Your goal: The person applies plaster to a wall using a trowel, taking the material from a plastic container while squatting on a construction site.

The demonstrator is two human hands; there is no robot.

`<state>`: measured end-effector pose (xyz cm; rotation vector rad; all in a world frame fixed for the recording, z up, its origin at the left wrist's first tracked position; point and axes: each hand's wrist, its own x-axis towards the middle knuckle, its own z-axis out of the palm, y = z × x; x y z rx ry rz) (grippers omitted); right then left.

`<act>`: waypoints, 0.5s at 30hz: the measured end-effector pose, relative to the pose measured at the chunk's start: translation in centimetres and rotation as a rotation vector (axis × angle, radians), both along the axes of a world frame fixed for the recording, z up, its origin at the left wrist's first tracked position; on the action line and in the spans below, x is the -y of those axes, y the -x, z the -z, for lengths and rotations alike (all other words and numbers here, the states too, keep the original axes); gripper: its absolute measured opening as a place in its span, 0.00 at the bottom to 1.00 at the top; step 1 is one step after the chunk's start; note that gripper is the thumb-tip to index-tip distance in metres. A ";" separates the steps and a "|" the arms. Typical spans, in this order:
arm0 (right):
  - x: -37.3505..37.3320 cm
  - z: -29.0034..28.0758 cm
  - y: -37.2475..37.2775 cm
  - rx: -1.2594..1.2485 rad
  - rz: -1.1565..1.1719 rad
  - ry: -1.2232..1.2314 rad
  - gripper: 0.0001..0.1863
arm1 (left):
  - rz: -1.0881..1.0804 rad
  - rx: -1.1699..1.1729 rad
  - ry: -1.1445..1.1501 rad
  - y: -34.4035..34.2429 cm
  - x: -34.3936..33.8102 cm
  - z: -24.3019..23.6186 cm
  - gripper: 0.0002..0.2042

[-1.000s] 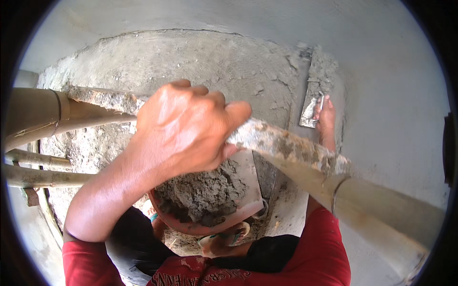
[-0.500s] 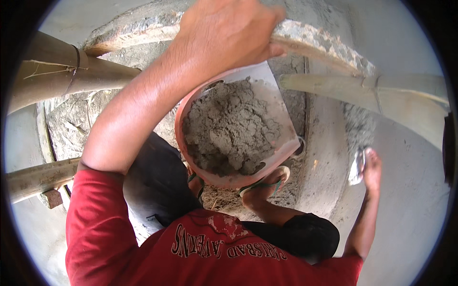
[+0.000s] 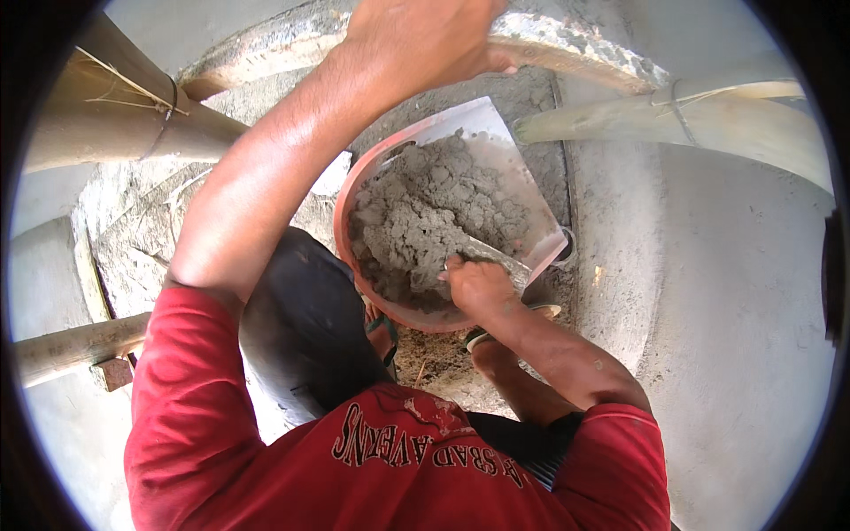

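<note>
Right hand [image 3: 482, 285] moves from the wall [image 3: 744, 265] to the orange tub [image 3: 343, 226], its fingers closed around the trowel [image 3: 498, 257] touching grey mortar [image 3: 416, 217]; left hand [image 3: 425, 37] grips the rough plank [image 3: 575, 55], its fingers partly out of view.

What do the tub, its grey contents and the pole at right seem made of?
Tub: probably plastic, reddish and smooth, with a thin moulded-looking rim. Grey contents: likely damp mortar, matte and lumpy; exact mix unclear. Pole: apparently bamboo, pale, smooth, rounded.
</note>
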<state>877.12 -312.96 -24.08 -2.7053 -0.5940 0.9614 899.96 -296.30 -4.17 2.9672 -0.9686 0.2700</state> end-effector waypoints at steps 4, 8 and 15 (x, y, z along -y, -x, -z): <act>0.4 -5.4 -2.0 0.020 -0.095 0.074 0.15 | -0.045 -0.071 -0.050 -0.3 -0.9 0.0 0.27; 1.3 -11.6 -1.3 0.226 -0.112 0.104 0.09 | -0.128 -0.200 -0.072 -0.5 -0.2 -0.2 0.27; 2.4 -10.2 -1.3 0.427 -0.120 -0.124 0.04 | -0.039 0.035 0.102 -1.2 -0.3 2.1 0.28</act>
